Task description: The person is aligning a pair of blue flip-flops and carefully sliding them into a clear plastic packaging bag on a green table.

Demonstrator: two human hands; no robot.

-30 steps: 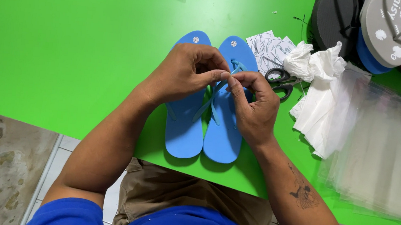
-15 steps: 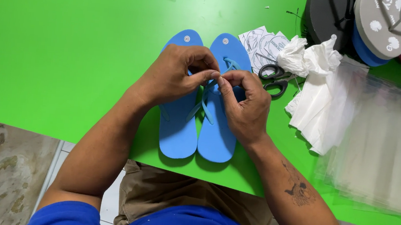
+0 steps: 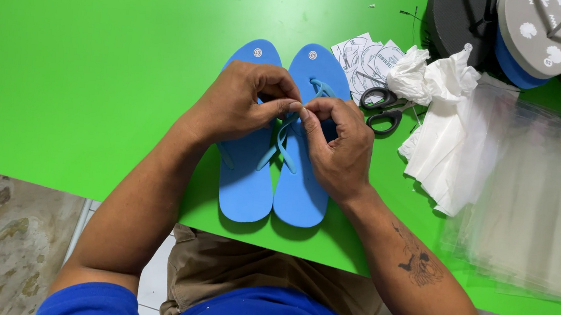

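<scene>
Two blue flip-flops (image 3: 247,182) lie side by side, soles down, on the green table (image 3: 81,74), toes pointing away from me. My left hand (image 3: 241,105) and my right hand (image 3: 337,143) meet above them, fingertips pinched together on the straps (image 3: 281,147) where the two sandals touch. The fingers hide exactly what is pinched between them; a thin tie or the straps themselves cannot be told apart.
Black-handled scissors (image 3: 381,109) lie just right of the sandals, beside printed paper cards (image 3: 364,55) and crumpled white tissue (image 3: 443,126). Clear plastic bags (image 3: 540,199) cover the right side. A stack of grey, black, blue and purple flip-flops (image 3: 530,31) sits at the far right corner.
The view has shifted slightly; the sandals and both hands stay in place, fingers still working at the same spot on the straps.
</scene>
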